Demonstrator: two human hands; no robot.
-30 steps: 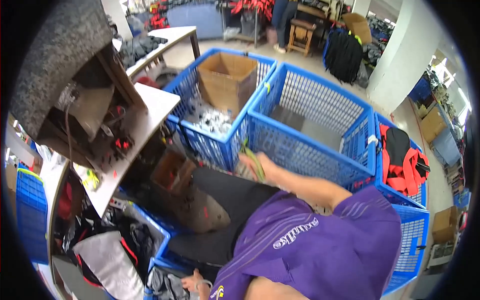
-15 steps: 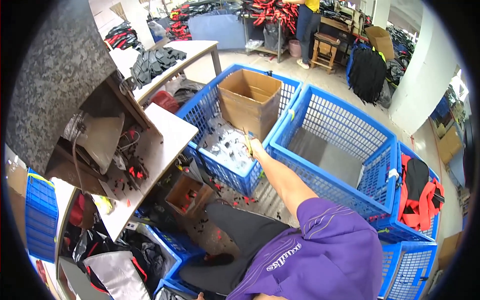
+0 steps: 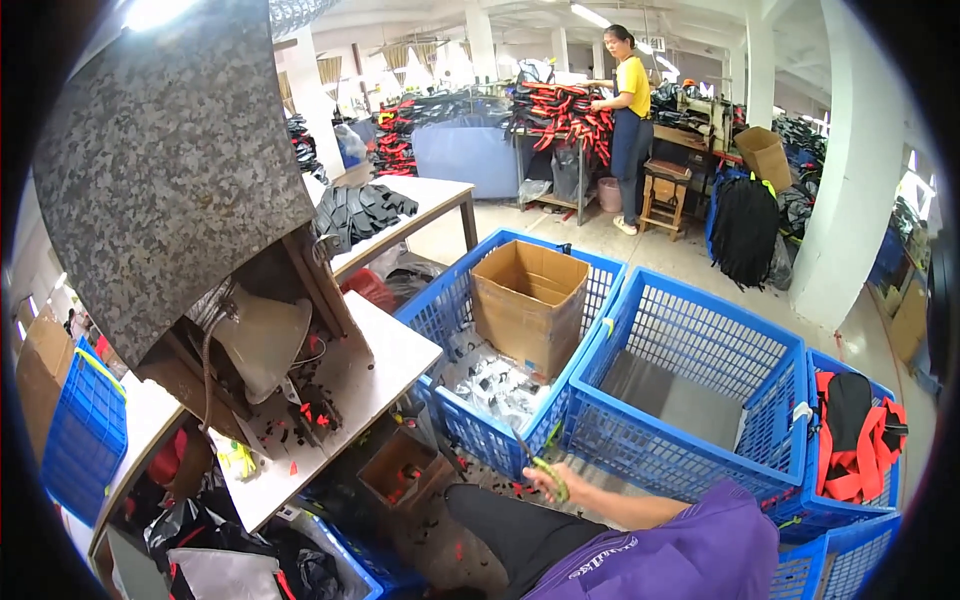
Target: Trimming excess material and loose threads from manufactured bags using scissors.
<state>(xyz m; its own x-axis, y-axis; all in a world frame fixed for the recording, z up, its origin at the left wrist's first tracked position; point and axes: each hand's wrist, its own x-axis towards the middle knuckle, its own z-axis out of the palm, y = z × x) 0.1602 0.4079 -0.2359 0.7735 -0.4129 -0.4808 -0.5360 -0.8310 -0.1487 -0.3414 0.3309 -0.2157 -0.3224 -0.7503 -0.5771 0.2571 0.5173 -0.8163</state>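
My right hand (image 3: 562, 486) is closed round scissors (image 3: 543, 465) with yellow-green handles. The slim dark blades point up and away to the left. My bare forearm reaches in from a purple sleeve at the lower right, and the hand is in front of the near wall of a blue plastic crate (image 3: 478, 432). Inside that crate stands an open cardboard box (image 3: 545, 345), beside a heap of clear plastic packets (image 3: 490, 385) with dark pieces in them. My left hand is out of the picture.
A second blue crate (image 3: 700, 440) stands at the right, and a further crate holds black and red straps (image 3: 850, 450). At the left is a white table (image 3: 400, 345) with scraps. Below it sits a small cardboard box (image 3: 390, 455). Farther back, a person (image 3: 632, 110) stands by piled straps.
My right hand has drawn back with the scissors from over the packets to outside the crate's near wall. The view has tilted up, bringing in more of the room.
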